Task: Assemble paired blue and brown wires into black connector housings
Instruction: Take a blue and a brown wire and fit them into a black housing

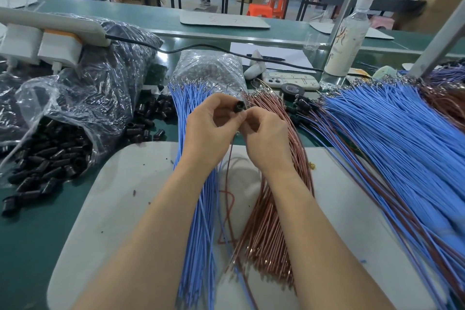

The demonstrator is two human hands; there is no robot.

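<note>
— Trouble ahead? Left grip (208,128) pinches the black housing (239,107) above the desk (25,234), right grip (266,136) pinches the brown wire (229,156) at its mouth
— Likely a pin going in crooked or half-seated; the slack hanging below could snag the loose bundles (198,209)

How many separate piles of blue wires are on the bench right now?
2. One narrow bundle of loose blue wires lies under the left hand; one wide heap of blue wires spreads on the right, running out of frame, so more may be hidden.
</note>
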